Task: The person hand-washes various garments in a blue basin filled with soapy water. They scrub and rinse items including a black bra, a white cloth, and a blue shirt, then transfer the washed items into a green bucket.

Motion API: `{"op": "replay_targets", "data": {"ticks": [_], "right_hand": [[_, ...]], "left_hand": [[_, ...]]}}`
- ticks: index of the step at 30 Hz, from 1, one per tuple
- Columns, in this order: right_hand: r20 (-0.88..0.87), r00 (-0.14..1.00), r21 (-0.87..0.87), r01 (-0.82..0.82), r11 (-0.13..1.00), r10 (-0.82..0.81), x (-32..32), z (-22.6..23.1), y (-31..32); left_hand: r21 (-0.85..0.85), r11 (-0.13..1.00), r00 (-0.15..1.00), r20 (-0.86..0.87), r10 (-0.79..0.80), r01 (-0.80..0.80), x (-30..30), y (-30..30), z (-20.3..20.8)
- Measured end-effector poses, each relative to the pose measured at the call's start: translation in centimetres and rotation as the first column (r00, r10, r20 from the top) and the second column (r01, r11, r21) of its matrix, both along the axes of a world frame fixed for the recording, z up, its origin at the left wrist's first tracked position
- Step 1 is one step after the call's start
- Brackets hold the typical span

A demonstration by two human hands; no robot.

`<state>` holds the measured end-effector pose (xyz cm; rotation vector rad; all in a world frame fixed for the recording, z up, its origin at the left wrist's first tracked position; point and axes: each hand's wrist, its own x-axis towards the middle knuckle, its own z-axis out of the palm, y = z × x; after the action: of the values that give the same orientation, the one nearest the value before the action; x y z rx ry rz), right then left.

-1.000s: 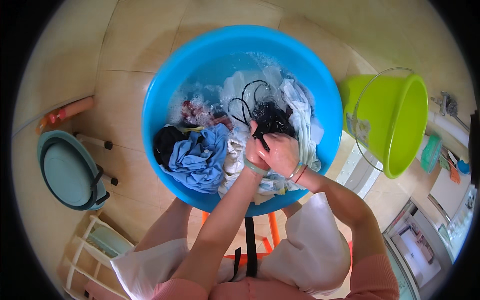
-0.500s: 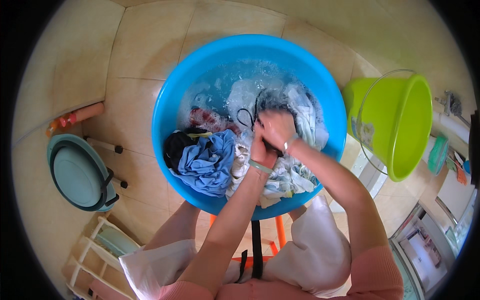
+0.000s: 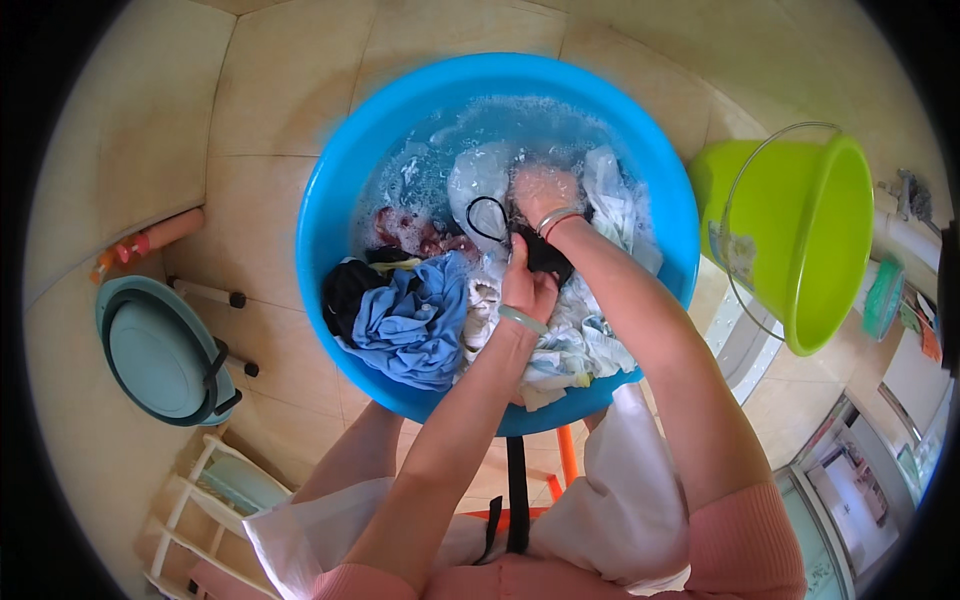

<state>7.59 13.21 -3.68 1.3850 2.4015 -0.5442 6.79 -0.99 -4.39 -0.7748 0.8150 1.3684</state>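
A large blue basin holds sudsy water and wet clothes. My left hand, with a pale green bangle on its wrist, is closed on a wet black garment near the basin's middle. My right hand is curled into a fist at the far end of the same cloth, its fingers partly hidden by water and suds. A black cord loop lies beside my hands. Blue cloth is heaped at the left, white patterned cloth at the right, and dark red cloth behind the blue.
A lime green bucket with a wire handle stands right of the basin. To the left are stacked grey-green tubs, orange-capped bottles and a cream rack. An orange stool leg shows below the basin.
My right hand has moved farther away, down into the water, apart from my left hand. More of the black garment shows between them. The view has shifted slightly.
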Motion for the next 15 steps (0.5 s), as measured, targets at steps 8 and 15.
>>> {"op": "replay_targets", "data": {"ticks": [8, 15], "right_hand": [[-0.445, 0.894, 0.008, -0.063, 0.998, 0.060, 5.4, 7.4, -9.6], [-0.364, 0.929, 0.078, 0.101, 0.992, -0.066, 2.6, 2.7, -5.5]], "left_hand": [[0.293, 0.955, 0.976, 0.214, -0.028, -0.037, -1.4, -1.2, -0.5], [0.045, 0.999, 0.999, 0.023, -0.027, 0.026, -0.6, -0.1, 1.0]]}}
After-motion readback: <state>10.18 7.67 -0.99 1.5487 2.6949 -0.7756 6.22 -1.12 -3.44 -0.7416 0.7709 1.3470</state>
